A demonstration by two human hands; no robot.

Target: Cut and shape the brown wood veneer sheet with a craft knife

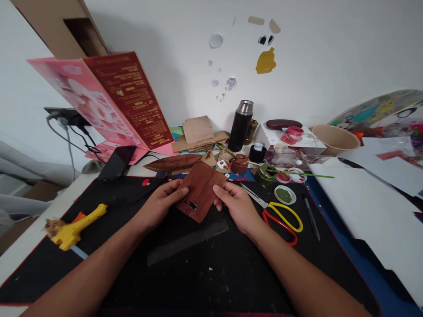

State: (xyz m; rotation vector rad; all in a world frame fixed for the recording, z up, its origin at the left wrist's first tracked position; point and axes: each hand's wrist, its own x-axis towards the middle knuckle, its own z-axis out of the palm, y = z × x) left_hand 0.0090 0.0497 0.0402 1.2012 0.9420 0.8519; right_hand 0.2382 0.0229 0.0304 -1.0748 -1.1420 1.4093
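A flat reddish-brown piece (201,189) with a lengthwise line and a small dark opening near its lower left is held tilted above the black mat (185,281). My left hand (161,200) grips its left edge, thumb on top. On its right edge my right hand (236,202) pinches it between thumb and fingers. Below the piece lies a clear ruler (188,242). Scissors (277,215) with yellow and red handles rest just right of my right hand.
A yellow glue gun (76,229) lies at left, near a black phone (117,162). Behind the hands stand a black thermos (240,125), a brown paint jar (239,164) and a green paint jar (265,175) with a brush across it. A pen (311,218) lies at right.
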